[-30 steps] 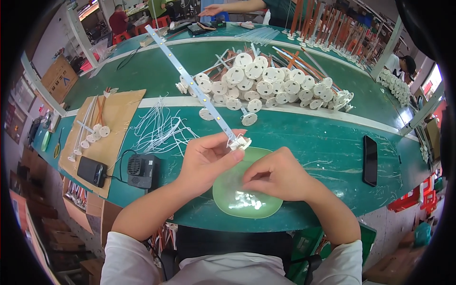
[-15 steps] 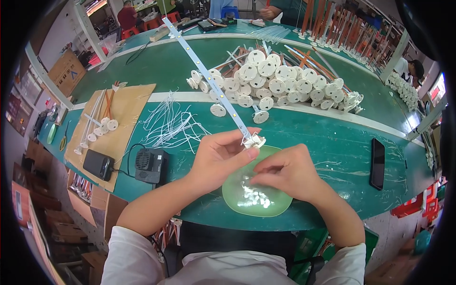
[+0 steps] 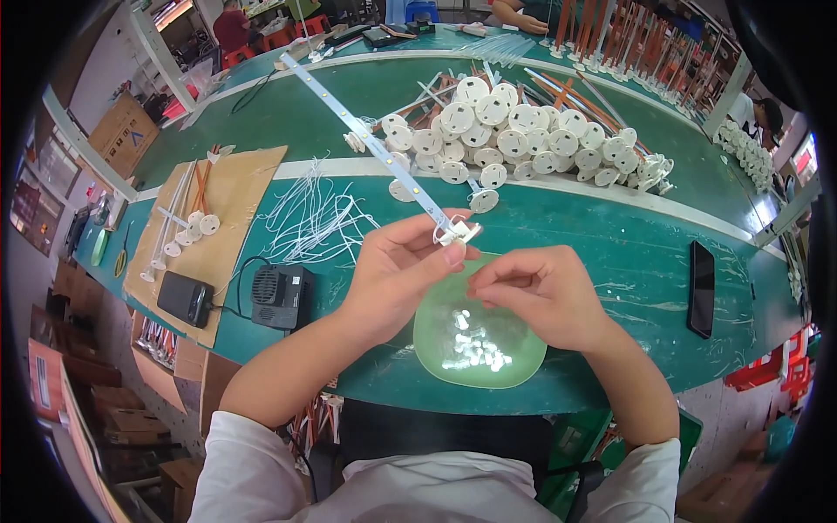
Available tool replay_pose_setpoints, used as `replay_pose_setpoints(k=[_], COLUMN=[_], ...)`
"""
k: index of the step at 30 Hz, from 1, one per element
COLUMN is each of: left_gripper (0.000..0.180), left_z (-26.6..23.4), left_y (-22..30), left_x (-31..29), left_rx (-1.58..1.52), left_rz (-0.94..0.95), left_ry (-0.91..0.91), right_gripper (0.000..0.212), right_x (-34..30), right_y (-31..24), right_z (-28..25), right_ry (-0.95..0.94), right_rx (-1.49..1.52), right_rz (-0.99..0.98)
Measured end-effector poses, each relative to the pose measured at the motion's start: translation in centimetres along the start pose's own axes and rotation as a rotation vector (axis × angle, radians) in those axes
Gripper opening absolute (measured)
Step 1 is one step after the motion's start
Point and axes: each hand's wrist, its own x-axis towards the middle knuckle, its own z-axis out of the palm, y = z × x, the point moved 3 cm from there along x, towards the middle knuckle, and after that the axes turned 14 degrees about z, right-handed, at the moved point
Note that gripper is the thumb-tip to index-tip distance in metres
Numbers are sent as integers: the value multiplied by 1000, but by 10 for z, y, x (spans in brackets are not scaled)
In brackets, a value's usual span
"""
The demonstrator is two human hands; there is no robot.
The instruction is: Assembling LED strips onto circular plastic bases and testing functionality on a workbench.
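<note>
A long white LED strip (image 3: 366,135) slants up and away to the left, its lower end joined to a small white round base (image 3: 462,233). Around that base my left hand (image 3: 392,279) is closed, thumb in front, and a short loop of white wire shows beside it. My right hand (image 3: 545,292) is pinched just right of and below the base, apart from it; whatever lies between its fingertips is too small or hidden to make out. Beneath the hands, a light green plate (image 3: 429,353) holds several small shiny white pieces (image 3: 478,350).
Beyond the hands lies a heap of strips with white round bases (image 3: 514,144). Loose white wires (image 3: 318,227), a black speaker-like device (image 3: 281,296) and a cardboard sheet (image 3: 240,183) with more strips are at left. A black phone (image 3: 700,289) lies right. Other people sit farther off.
Both hands have risen a little, away from me, carrying the strip along. The right fingertips are drawn closer together, and more of the white pieces on the plate show. My view has shifted slightly.
</note>
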Motion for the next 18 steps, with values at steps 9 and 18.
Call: replay_pose_setpoints(k=[9,18], left_gripper=[45,65], left_z=[-2,8], left_y=[4,4], left_x=[1,-4], left_rx=[-142,-201], left_rz=[18,-23], left_ry=[34,-18], right_gripper=[8,9], right_x=[-8,-17], right_y=[-10,-16], right_z=[6,6], right_ry=[62,522], right_rx=[-357,-313], right_rz=[-231,-681])
